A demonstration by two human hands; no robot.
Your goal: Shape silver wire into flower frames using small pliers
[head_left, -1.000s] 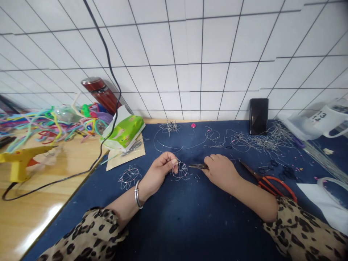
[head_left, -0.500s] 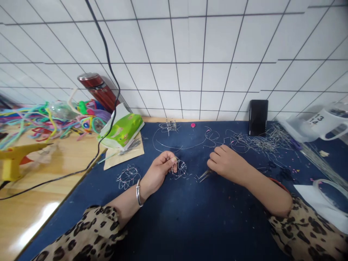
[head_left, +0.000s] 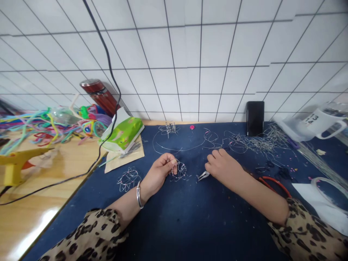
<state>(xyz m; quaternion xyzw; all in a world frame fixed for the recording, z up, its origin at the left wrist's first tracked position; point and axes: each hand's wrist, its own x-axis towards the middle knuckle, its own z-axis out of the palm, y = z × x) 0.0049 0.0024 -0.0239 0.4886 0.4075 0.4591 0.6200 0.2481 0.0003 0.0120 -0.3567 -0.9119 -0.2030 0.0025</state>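
Note:
My left hand (head_left: 164, 168), a bangle on its wrist, is closed with thumb and fingertips pinching a tangled ring of silvery wire (head_left: 180, 171) dotted with small beads. To the right, my right hand (head_left: 221, 164) is curled around a pair of pliers (head_left: 203, 176). Their metal jaws point left toward the wire ring, apart from it, while my hand hides the handles. Small wire clippings (head_left: 190, 178) lie between the two. A similar beaded wire ring (head_left: 128, 179) rests on the dark blue mat (head_left: 174, 221), left of my left wrist.
A wire piece (head_left: 170, 127), a pink round object (head_left: 192, 127) and loose wires (head_left: 252, 142) lie toward the wall. Red handles (head_left: 274, 182) show beside my right forearm. A black phone-like slab (head_left: 255, 118), white mug (head_left: 323, 121), green tissue pack (head_left: 123, 135) and yellow glue gun (head_left: 16, 165) surround the workspace.
The view has shifted slightly. My right hand with the pliers has moved a little left, and the jaws show more clearly. My left hand still pinches the wire ring in nearly the same spot.

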